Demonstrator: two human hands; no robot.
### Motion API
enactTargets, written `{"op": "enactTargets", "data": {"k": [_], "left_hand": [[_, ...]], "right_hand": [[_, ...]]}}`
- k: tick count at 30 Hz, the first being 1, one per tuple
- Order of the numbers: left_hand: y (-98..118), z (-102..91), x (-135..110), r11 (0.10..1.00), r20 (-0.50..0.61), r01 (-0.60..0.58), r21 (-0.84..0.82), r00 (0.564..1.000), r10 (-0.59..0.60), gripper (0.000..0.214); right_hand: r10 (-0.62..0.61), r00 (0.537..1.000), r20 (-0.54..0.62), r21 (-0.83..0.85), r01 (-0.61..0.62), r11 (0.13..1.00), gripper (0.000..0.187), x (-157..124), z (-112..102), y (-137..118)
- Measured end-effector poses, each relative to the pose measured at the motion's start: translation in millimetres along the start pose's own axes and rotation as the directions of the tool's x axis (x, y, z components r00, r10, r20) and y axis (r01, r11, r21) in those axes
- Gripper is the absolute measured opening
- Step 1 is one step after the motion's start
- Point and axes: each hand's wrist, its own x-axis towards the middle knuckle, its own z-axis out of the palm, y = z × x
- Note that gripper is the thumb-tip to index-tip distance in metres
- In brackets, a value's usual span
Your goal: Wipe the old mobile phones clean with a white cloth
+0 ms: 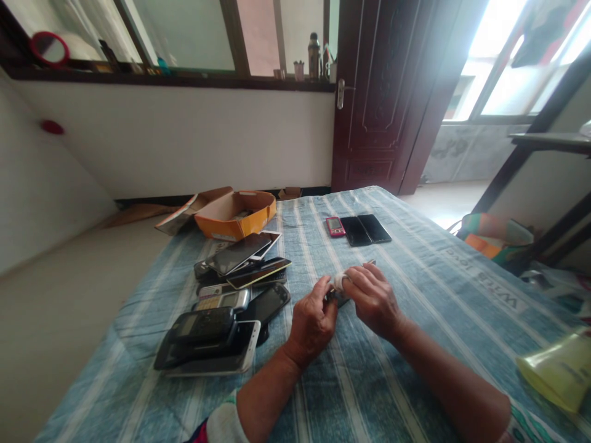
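My left hand (312,315) pinches the near left end of a dark, flat phone (343,301), mostly hidden by my fingers. My right hand (373,299) is closed on a small white wad (340,282), perhaps cloth or tissue, pressed against the phone. To the left lies a heap of phones: a silver keypad phone (226,300), a black phone (269,303), a white-edged phone (249,347) under a black device (205,325), and a dark-screened phone (242,253) at the back. Farther off, a red keypad phone (335,227) sits beside two black phones (355,231).
An orange box (235,232) with its lid open stands at the table's far left. Blue striped cloth (429,295) covers the table. A yellow translucent container (561,369) is at the right edge. Behind are a dark red door (383,92) and a window ledge (184,83).
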Motion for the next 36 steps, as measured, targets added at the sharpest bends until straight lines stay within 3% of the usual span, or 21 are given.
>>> {"op": "enactTargets", "data": {"k": [5,14,26,29,32,36], "left_hand": [[0.2,0.6,-1.2,1.000,-0.015,-0.028,0.007,0.999,0.028,0.040],[-3.9,1.8,-3.3,0.998,-0.013,-0.039,0.049,0.999,0.040,0.046],[-2.0,0.4,-1.0,1.000,-0.003,-0.002,-0.027,1.000,0.002,0.034],[0.2,-1.7,0.3,0.997,0.016,0.048,-0.067,0.999,-0.047,0.030],[4.7,-4.2,2.7,0.971,0.048,0.158,-0.180,0.987,-0.152,0.025],[7.9,-5.7,7.2,0.853,0.110,0.354,-0.384,0.934,-0.339,0.024]], "right_hand": [[0.036,0.999,-0.022,-0.036,-0.037,0.999,0.025,0.1,-1.6,3.9],[-0.051,0.999,-0.012,0.033,0.051,0.998,0.026,2.1,1.3,-19.0],[0.088,0.995,-0.044,-0.098,-0.092,0.991,0.022,-7.0,3.2,29.2],[0.177,0.983,-0.054,-0.058,-0.180,0.982,0.023,-11.3,6.2,40.9],[0.315,0.945,-0.091,0.100,-0.306,0.947,0.026,-15.7,11.0,49.7],[0.447,0.887,-0.115,0.266,-0.406,0.874,0.024,-20.6,16.4,56.0]]}}
